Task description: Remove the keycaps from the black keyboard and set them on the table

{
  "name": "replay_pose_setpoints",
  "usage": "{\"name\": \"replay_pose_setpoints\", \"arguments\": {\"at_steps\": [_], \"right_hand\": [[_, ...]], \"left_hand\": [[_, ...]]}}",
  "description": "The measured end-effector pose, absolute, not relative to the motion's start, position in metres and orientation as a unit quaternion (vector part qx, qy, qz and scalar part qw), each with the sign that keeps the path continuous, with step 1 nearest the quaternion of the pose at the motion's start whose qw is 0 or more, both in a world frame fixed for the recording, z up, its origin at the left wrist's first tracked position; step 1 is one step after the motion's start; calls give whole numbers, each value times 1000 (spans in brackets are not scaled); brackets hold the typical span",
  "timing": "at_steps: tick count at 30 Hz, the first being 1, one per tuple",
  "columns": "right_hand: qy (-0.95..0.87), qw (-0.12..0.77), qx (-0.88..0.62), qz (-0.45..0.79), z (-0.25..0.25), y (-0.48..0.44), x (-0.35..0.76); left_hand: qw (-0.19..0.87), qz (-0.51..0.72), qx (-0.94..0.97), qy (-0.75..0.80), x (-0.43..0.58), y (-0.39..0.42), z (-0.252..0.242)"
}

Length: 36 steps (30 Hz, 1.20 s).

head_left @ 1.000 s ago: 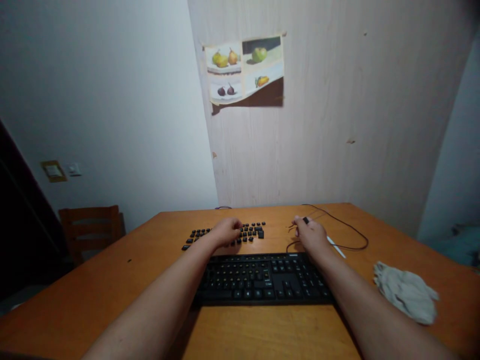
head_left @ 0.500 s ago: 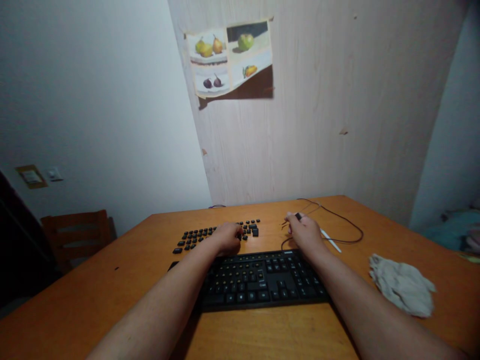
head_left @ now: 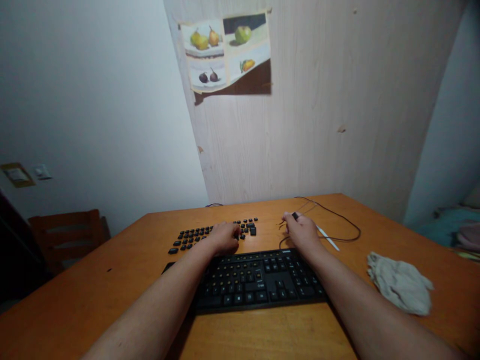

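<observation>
A black keyboard (head_left: 258, 280) lies across the front of the wooden table, many of its upper keys off and small yellowish studs showing. Loose black keycaps (head_left: 195, 233) are spread in rows behind it. Among them, my left hand (head_left: 224, 237) reaches down with fingers bent together at the right part of the rows; what they pinch, if anything, is hidden. My right hand (head_left: 302, 230) is closed around a small tool with a black end (head_left: 294, 216) and thin brownish wire prongs, held above the table just behind the keyboard's right half.
The keyboard's cable (head_left: 343, 220) loops over the right rear of the table (head_left: 131, 280). Beside my right wrist lies a white pen-like stick (head_left: 330, 239). A crumpled grey cloth (head_left: 399, 284) rests at the right. A wooden chair (head_left: 65, 240) stands at the left.
The view has shifted slightly, so everything sits a little further left. Both hands keep nearly the same places over the table.
</observation>
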State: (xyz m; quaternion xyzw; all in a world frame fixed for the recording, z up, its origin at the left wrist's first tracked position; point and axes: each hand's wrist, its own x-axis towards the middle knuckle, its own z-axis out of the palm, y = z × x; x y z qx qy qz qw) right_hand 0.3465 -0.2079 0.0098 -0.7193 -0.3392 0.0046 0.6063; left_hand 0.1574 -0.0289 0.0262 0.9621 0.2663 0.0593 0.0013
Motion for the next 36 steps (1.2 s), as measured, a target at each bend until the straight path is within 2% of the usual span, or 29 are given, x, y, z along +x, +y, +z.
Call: {"name": "replay_pose_setpoints", "arguments": {"at_steps": [21, 25, 32, 36], "right_hand": [[-349, 592, -726, -19, 12, -208, 342], [-346, 595, -725, -23, 13, -209, 342], [-360, 597, -716, -10, 15, -211, 338], [-370, 595, -713, -4, 12, -209, 337]], "left_hand": [[-21, 79, 963, 258, 169, -40, 29], [14, 106, 953, 282, 167, -30, 33], [97, 224, 916, 318, 148, 0, 41], [108, 191, 921, 321, 137, -7, 42]]}}
